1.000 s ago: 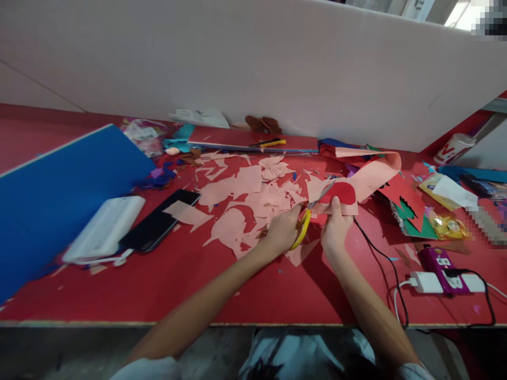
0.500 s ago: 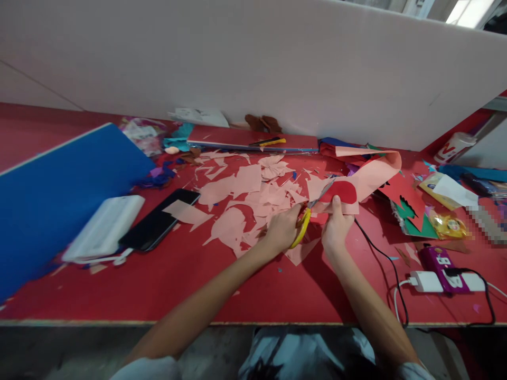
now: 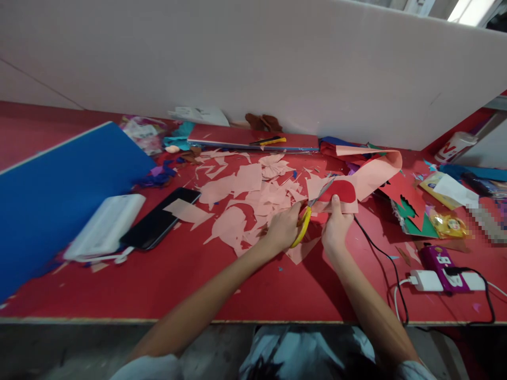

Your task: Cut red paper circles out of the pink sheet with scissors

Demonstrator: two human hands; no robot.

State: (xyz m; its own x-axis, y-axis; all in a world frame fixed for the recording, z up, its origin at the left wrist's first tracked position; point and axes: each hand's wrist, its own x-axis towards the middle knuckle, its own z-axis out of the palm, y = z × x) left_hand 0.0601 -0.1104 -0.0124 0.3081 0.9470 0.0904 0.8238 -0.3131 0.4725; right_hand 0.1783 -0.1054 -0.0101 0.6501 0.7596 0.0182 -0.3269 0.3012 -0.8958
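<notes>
My left hand point(image 3: 283, 229) is closed around the yellow handles of a pair of scissors point(image 3: 304, 224). The blades point up and to the right, at the left edge of a red rounded piece point(image 3: 340, 191). That red piece lies on a peach craft sheet point(image 3: 372, 179), whose far end curls up and back. My right hand point(image 3: 336, 232) grips both, the thumb pressed on top of the red piece and the other fingers mostly hidden. Peach scraps point(image 3: 265, 195) lie loosely on the table beyond and left of my left hand. Whether the sheet is felt, foam or paper, I cannot tell.
On the left are a blue board point(image 3: 71, 195), a white power bank-like block point(image 3: 105, 227) and a black phone point(image 3: 160, 219). A yellow cutter point(image 3: 273, 141) rests on a red stack at the back. Right, a purple power strip point(image 3: 443, 268) trails cables; a white wall point(image 3: 253, 63) stands behind.
Almost nothing differs. The view has shifted very slightly; both hands, the scissors and the sheet keep nearly the same places.
</notes>
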